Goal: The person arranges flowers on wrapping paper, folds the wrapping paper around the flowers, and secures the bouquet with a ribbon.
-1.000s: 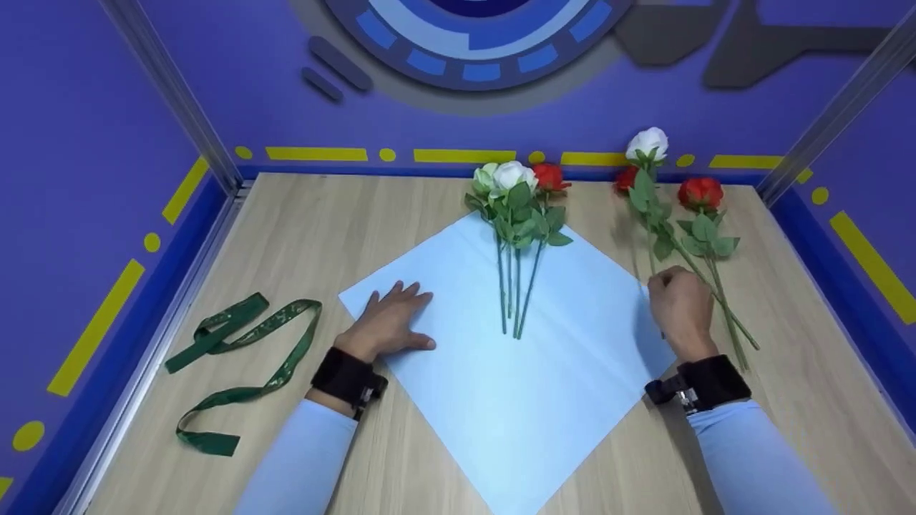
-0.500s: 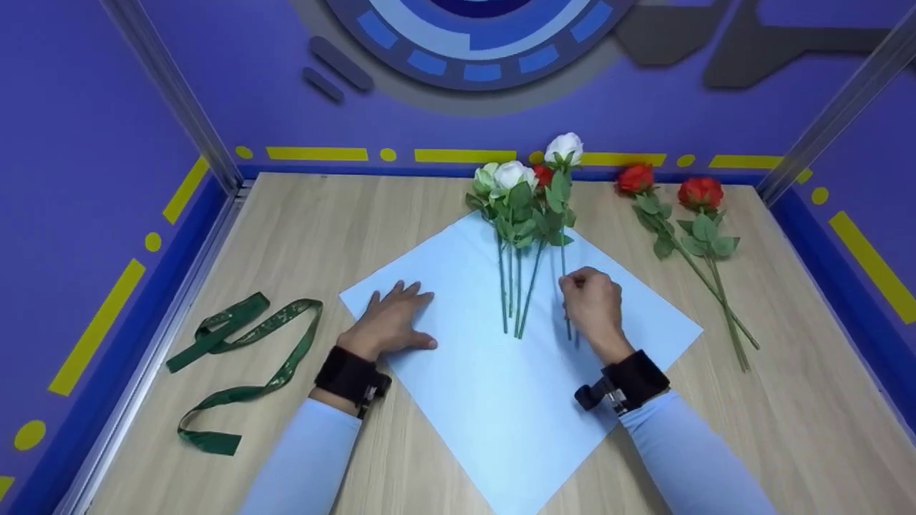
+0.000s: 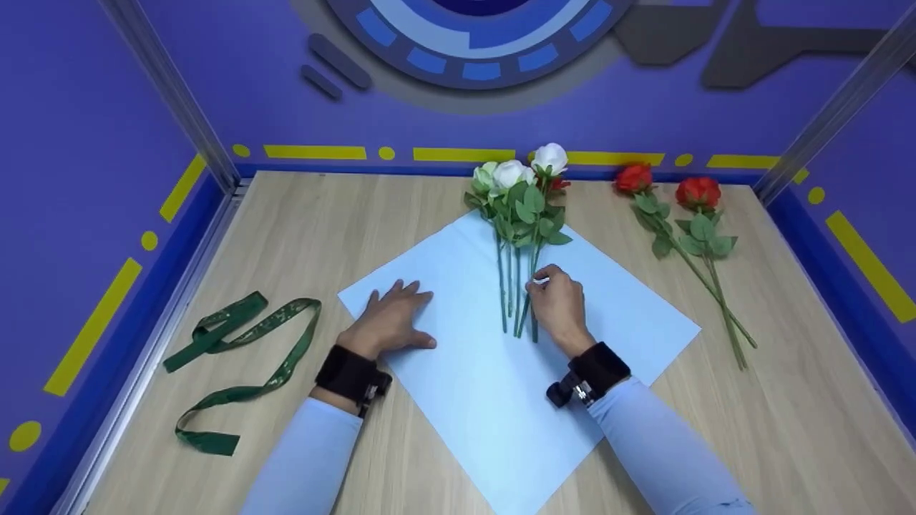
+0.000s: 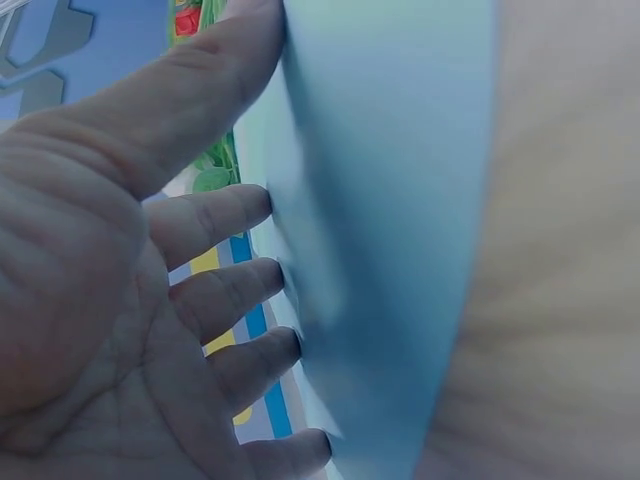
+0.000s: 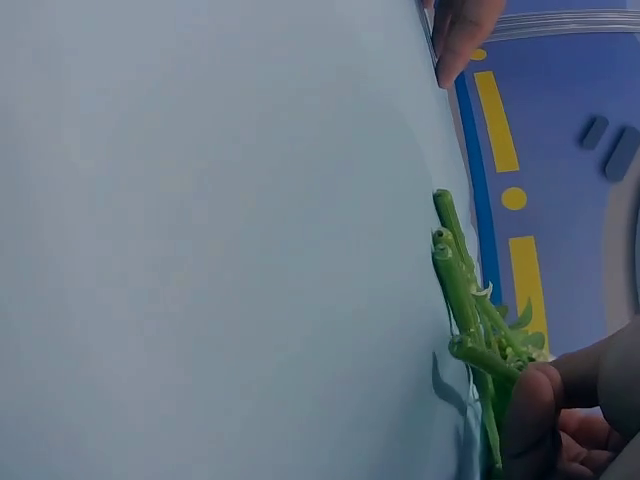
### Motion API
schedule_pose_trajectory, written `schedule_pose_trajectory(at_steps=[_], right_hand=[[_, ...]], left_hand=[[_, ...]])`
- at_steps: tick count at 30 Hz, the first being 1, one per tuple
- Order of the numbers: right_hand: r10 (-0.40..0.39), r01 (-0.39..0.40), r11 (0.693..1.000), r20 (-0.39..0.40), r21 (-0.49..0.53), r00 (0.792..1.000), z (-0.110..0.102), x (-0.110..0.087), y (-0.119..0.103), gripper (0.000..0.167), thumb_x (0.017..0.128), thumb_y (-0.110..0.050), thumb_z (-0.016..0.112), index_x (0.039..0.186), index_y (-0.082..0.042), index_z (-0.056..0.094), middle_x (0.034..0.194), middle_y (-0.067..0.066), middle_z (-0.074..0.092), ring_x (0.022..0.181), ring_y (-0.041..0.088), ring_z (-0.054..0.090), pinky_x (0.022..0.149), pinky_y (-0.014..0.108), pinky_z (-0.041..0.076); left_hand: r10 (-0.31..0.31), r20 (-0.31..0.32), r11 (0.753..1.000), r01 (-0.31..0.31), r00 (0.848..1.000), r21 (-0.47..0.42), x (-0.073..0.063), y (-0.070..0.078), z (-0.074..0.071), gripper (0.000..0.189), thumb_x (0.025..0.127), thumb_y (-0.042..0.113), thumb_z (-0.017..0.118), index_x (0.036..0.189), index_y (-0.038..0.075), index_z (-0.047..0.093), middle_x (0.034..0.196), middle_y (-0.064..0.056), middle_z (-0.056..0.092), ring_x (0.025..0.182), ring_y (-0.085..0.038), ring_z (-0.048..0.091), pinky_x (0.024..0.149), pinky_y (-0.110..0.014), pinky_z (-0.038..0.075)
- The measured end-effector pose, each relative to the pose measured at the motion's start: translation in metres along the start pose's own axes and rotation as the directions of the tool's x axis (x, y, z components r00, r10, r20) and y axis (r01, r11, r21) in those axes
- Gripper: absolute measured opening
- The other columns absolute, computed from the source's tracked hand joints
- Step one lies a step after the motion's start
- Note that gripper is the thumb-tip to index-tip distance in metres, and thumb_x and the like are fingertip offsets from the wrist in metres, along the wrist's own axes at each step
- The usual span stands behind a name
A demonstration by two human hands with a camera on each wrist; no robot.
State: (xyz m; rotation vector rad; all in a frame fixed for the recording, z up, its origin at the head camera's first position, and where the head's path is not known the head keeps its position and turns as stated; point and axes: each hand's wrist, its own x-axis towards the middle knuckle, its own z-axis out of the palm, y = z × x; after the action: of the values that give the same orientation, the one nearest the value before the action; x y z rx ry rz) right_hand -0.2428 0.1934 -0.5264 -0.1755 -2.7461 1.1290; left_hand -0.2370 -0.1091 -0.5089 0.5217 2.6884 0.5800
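Note:
My right hand point(image 3: 559, 306) pinches the stem of a white rose point(image 3: 550, 159), whose head overlaps a red rose behind it. That stem lies close beside the other stems point(image 3: 503, 286) of a bunch on the light blue paper point(image 3: 472, 400). In the bunch are another white rose point(image 3: 512, 176) and a pale green one point(image 3: 485, 176). The right wrist view shows the cut stem ends point(image 5: 455, 275) near my thumb and finger. My left hand point(image 3: 390, 320) rests with spread fingers on the paper's left corner; in the left wrist view its fingertips point(image 4: 262, 275) touch the sheet.
Two red roses point(image 3: 698, 193) with crossed stems lie on the wooden table point(image 3: 787, 429) at the right. A green ribbon point(image 3: 268, 386) lies in loose curves at the left. Blue walls point(image 3: 458, 129) with yellow marks enclose the back and sides.
My right hand has carried the white rose leftward from beside the red roses to the bunch on the paper. The left hand has stayed in place.

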Motion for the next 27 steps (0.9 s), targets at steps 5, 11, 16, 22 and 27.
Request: schedule_pose_trajectory(at_steps=[5, 11, 16, 22, 27], right_hand=[[-0.013, 0.014, 1.0, 0.037, -0.019, 0.999, 0.003, 0.0, 0.001, 0.015, 0.101, -0.014, 0.07, 0.107, -0.001, 0.073, 0.082, 0.013, 0.074, 0.066, 0.023, 0.065, 0.061, 0.034, 0.049], [-0.003, 0.006, 0.999, 0.071, -0.048, 0.998, 0.002, -0.001, 0.0, 0.015, 0.101, -0.013, 0.068, 0.104, 0.001, 0.073, 0.082, 0.012, 0.075, 0.064, 0.02, 0.064, 0.06, 0.032, 0.049], [-0.007, 0.013, 0.998, 0.088, -0.069, 0.996, 0.003, 0.0, -0.002, 0.015, 0.101, -0.013, 0.067, 0.102, 0.001, 0.073, 0.086, 0.014, 0.076, 0.065, 0.021, 0.065, 0.062, 0.035, 0.051], [-0.027, 0.038, 0.994, 0.099, -0.103, 0.995, 0.003, 0.0, -0.001, 0.014, 0.1, -0.012, 0.067, 0.1, 0.001, 0.073, 0.09, 0.015, 0.076, 0.069, 0.023, 0.067, 0.068, 0.04, 0.055], [-0.058, 0.07, 0.989, 0.092, -0.134, 0.994, 0.001, -0.001, -0.005, 0.017, 0.101, -0.012, 0.064, 0.101, 0.002, 0.075, 0.087, 0.015, 0.076, 0.069, 0.025, 0.069, 0.068, 0.043, 0.057]], left_hand=[[-0.017, -0.016, 1.0, 0.017, 1.0, 0.026, 0.003, 0.004, -0.002, 0.087, 0.085, 0.043, 0.088, 0.158, 0.013, 0.05, 0.17, -0.017, 0.034, 0.161, -0.041, 0.02, 0.125, -0.073, 0.009], [0.007, -0.073, 1.0, -0.004, 0.997, 0.031, 0.014, 0.014, -0.003, 0.095, 0.084, 0.047, 0.089, 0.162, 0.016, 0.045, 0.172, -0.018, 0.03, 0.162, -0.042, 0.015, 0.123, -0.076, 0.008], [-0.036, -0.018, 0.998, 0.037, 0.999, 0.055, 0.02, 0.018, -0.002, 0.107, 0.082, 0.053, 0.088, 0.168, 0.024, 0.031, 0.176, -0.014, 0.019, 0.162, -0.046, 0.003, 0.12, -0.08, 0.005], [-0.066, 0.064, 0.994, 0.06, 0.996, 0.091, 0.02, 0.019, -0.003, 0.106, 0.083, 0.056, 0.086, 0.168, 0.025, 0.031, 0.177, -0.014, 0.016, 0.161, -0.05, 0.003, 0.117, -0.084, 0.007], [-0.059, 0.064, 0.994, 0.053, 0.996, 0.096, 0.02, 0.02, -0.003, 0.103, 0.084, 0.056, 0.085, 0.167, 0.023, 0.034, 0.176, -0.014, 0.018, 0.161, -0.051, 0.005, 0.117, -0.084, 0.008]])
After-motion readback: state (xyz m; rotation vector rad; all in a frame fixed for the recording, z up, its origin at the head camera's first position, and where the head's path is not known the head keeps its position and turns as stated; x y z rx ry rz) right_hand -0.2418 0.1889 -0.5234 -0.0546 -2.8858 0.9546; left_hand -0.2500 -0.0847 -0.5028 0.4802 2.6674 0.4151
